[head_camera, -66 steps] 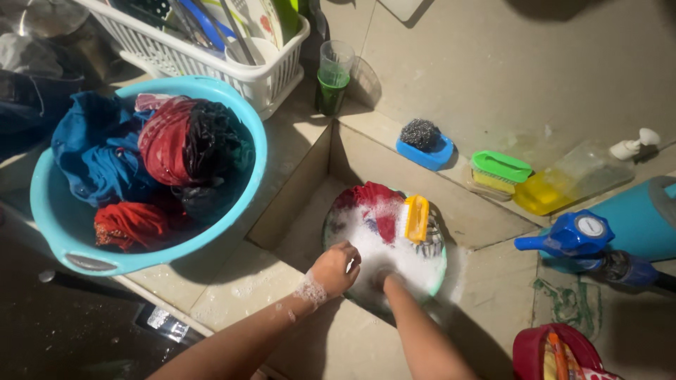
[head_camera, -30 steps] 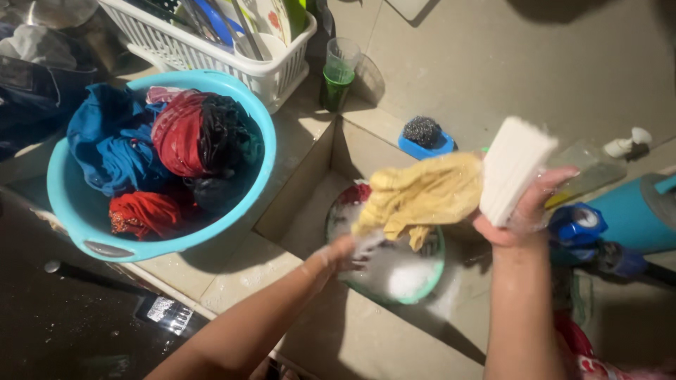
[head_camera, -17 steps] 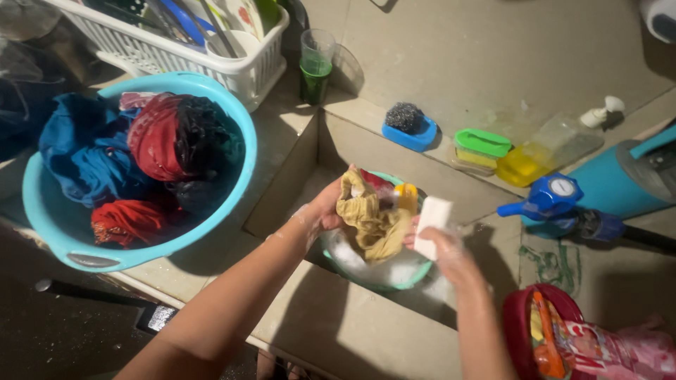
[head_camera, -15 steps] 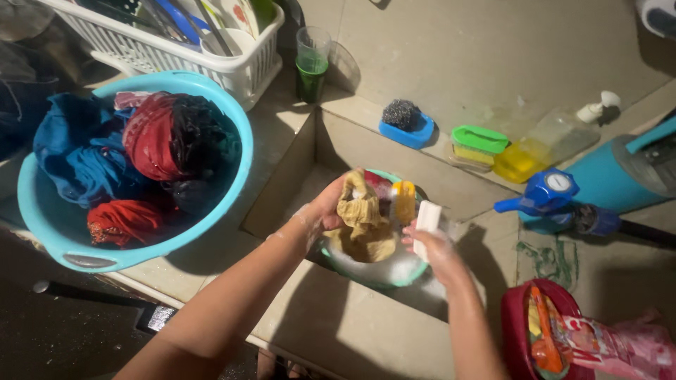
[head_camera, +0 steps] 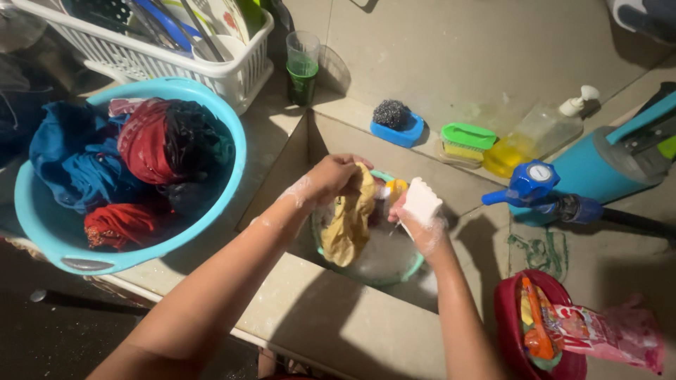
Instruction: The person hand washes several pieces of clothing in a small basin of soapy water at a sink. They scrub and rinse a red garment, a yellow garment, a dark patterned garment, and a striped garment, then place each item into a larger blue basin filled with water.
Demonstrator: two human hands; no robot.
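Observation:
My left hand point(head_camera: 331, 179) grips the top of a wet yellow cloth point(head_camera: 348, 225), which hangs down into a small teal basin point(head_camera: 408, 270) of soapy water set in a sunken tiled sink. My right hand point(head_camera: 421, 224), covered in suds, holds a white bar of soap point(head_camera: 421, 200) right beside the cloth. An orange-yellow item point(head_camera: 395, 188) shows in the basin behind the soap.
A big light-blue tub point(head_camera: 105, 257) of blue, red and dark clothes sits at left. Behind it are a white dish rack point(head_camera: 162, 56) and a glass of green liquid point(head_camera: 302, 67). On the ledge: scourer in blue dish point(head_camera: 396, 121), green brush point(head_camera: 467, 138), yellow soap dispenser point(head_camera: 535, 134), blue container point(head_camera: 598, 165). Red bucket point(head_camera: 524, 327) at lower right.
My hands lifted the yellow cloth and the soap out of the basin, then brought them back down over it. Now the cloth hangs bunched from my left hand with the soap close against it.

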